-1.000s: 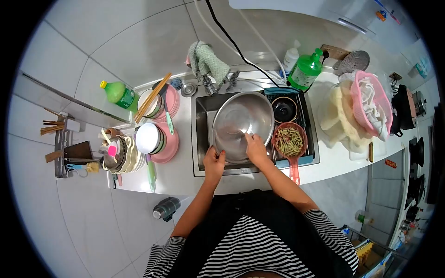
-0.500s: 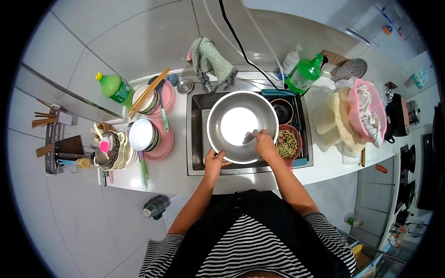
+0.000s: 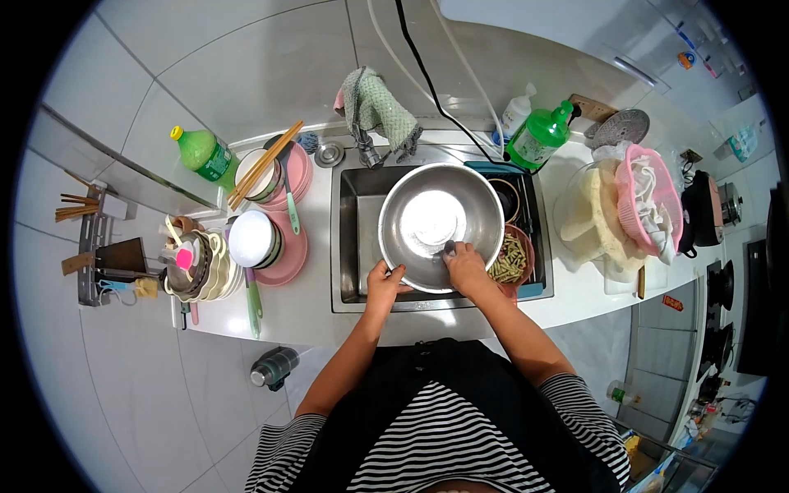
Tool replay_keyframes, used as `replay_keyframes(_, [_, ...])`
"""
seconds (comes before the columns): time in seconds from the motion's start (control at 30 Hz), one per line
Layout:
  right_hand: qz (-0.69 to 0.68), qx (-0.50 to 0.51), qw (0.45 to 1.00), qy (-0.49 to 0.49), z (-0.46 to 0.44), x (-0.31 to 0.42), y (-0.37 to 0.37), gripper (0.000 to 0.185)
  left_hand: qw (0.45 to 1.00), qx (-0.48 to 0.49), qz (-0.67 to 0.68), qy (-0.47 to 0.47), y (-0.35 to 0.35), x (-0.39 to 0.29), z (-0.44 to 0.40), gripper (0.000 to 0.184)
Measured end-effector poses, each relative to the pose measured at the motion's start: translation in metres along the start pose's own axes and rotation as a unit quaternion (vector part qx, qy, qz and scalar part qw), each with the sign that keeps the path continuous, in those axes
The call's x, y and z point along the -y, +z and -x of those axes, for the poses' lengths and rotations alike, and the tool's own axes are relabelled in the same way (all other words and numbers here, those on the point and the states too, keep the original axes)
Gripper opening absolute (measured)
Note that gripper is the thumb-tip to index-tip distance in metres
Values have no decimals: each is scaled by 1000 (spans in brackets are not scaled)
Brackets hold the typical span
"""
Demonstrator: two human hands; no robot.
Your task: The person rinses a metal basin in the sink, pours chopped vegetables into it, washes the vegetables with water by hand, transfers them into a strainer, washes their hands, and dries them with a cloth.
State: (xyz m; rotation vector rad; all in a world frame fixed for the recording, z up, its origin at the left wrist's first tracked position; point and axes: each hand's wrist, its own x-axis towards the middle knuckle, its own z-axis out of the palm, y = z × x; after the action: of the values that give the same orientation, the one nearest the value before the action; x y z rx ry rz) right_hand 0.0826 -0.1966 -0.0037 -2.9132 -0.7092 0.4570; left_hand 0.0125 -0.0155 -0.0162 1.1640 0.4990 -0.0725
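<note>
A large steel bowl (image 3: 411,205) is over the sink (image 3: 353,238), its inside facing up. My left hand (image 3: 385,286) is closed on the bowl's near left rim, thumb on the inside. Inside the near right part of the bowl, my right hand (image 3: 465,268) has its fingers bent round a small dark thing that I cannot make out. Right of the bowl, a red strainer (image 3: 526,261) of cut green beans (image 3: 509,256) is partly hidden by it. Behind the beans, a dark round dish (image 3: 505,197) sits on the rack.
Pink plates (image 3: 294,256) with stacked bowls (image 3: 253,238) and chopsticks (image 3: 267,166) are on the left counter. A green cloth (image 3: 376,107) hangs over the faucet. Green bottles stand left (image 3: 205,154) and right (image 3: 538,135). A pink basket (image 3: 645,197) is at the right.
The bowl came up nearer and now sits further right over the strainer, hiding its handle and part of the beans. My right hand has moved right and down along the bowl's inside.
</note>
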Motion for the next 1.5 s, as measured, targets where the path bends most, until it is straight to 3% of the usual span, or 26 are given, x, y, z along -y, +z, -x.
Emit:
replay_keyframes(0.1, [-26,19,999,-30,3,-9,1,30,1000,-6,-22,15,0,-3,2,19])
replay_keyframes(0.17, [-129,-95,987,-16,1,-19,12,28,998,-15,-58,25,1,-8,2,18])
replay_keyframes(0.43, [-174,-150,973,-36,-3,-14,0,24,989,-20,-124,84,-5,2,-7,9])
replay_keyframes(0.63, [-279,-275,920,-21,3,-11,-22,26,970,-36,-187,151,-3,-26,-3,8])
replay_keyframes(0.8, [-306,-266,914,-4,4,-9,-19,26,958,-10,-205,199,-6,-27,-12,9])
replay_keyframes(1.0, [-309,-304,901,-1,7,-14,-22,26,914,-44,-308,262,-5,-66,-8,21])
replay_keyframes(1.07, [-313,-310,898,4,9,-15,-19,26,875,-49,-324,356,-11,-68,-15,20])
replay_keyframes(1.1, [-306,-302,903,8,12,-15,-18,26,842,-66,-348,407,-9,-73,-16,9])
replay_keyframes(1.23, [-320,-291,902,8,19,-13,-11,24,842,-55,-378,380,-4,-89,-10,9])
replay_keyframes(1.4, [-318,-300,899,8,25,-15,-7,22,751,-54,-420,506,14,-113,5,16])
replay_keyframes(1.5, [-323,-293,900,12,27,-18,-2,22,748,-33,-390,537,14,-118,3,16])
